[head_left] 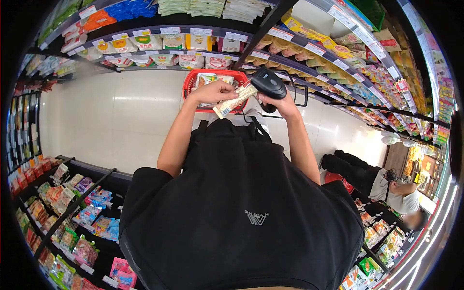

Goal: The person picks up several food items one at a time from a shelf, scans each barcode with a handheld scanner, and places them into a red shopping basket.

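My left hand (pixel 210 92) pinches a long, narrow cream-coloured packet (pixel 234 103) with a barcode printed at its lower end. In my right hand (pixel 284 103) is a black barcode scanner (pixel 269 83), its head tilted over the packet's upper end. Under and behind the left hand stands a red shopping basket (pixel 187 85). Several packaged goods (pixel 207 79) lie in the basket, partly hidden by my left hand and the packet. The front of my black shirt fills the lower middle of the view.
Shelves with bagged goods (pixel 191 61) run along the far side, and shelves of cups and packets (pixel 333 67) on the right. Low racks of snack bags (pixel 86 249) stand at lower left. At right is another person in a white shirt (pixel 392 193). Pale floor tiles (pixel 121 111) lie between.
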The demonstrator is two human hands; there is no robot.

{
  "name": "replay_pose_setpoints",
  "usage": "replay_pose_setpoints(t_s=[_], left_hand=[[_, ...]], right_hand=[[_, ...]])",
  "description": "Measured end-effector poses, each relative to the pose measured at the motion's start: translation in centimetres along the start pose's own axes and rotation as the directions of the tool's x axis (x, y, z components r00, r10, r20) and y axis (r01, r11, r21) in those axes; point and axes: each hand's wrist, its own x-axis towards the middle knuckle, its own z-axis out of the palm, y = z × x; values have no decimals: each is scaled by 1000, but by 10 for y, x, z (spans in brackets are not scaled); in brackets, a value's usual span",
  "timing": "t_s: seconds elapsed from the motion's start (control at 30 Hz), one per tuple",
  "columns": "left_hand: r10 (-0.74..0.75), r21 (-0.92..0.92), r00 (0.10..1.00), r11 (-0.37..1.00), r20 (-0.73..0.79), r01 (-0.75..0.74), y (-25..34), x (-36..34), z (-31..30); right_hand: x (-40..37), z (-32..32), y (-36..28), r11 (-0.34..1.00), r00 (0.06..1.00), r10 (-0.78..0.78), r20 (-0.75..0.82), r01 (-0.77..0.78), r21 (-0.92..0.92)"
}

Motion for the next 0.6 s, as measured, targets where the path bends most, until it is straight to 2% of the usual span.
replay_pose_setpoints(t_s=[0.03, 0.07, 0.1, 0.13, 0.17, 0.23, 0.27, 0.33, 0.4, 0.5, 0.6], left_hand=[[-21, 173, 1000, 985, -7, 21, -5, 2, 1], [-23, 170, 995, 985, -93, 39, -11, 0, 5], [-25, 167, 995, 985, -98, 41, -20, 0, 6], [-135, 266, 962, 943, -239, 199, -35, 2, 5], [-223, 337, 896, 870, -383, 360, -50, 2, 3], [-211, 384, 884, 841, -417, 382, -64, -5, -2], [-257, 331, 872, 851, -417, 409, -67, -9, -4], [-316, 217, 860, 879, -401, 425, -69, -17, -5], [-321, 204, 859, 882, -398, 424, -70, -25, -4], [-335, 199, 858, 879, -389, 434, -69, -31, -2], [-348, 197, 851, 872, -395, 448, -73, -33, 1]], right_hand=[[-1, 3, -5, 1000, 1000, 1, 3, -1, -1], [-1, 5, -11, 984, 1000, 28, 13, -25, -176], [-1, 7, -15, 938, 998, 54, 19, -44, -345], [4, 5, 1, 896, 999, -34, 29, 43, -443], [9, 2, 17, 896, 999, -32, 31, 43, -442], [15, 3, 40, 798, 999, 24, -41, -43, -601], [19, 3, 51, 784, 993, 75, -88, -113, -611], [25, 0, 72, 765, 989, 75, -127, -139, -629], [31, -2, 89, 749, 978, 77, -193, -185, -636], [37, -8, 105, 793, 970, 79, -231, -201, -575], [46, -15, 125, 764, 966, 91, -241, -223, -606]])
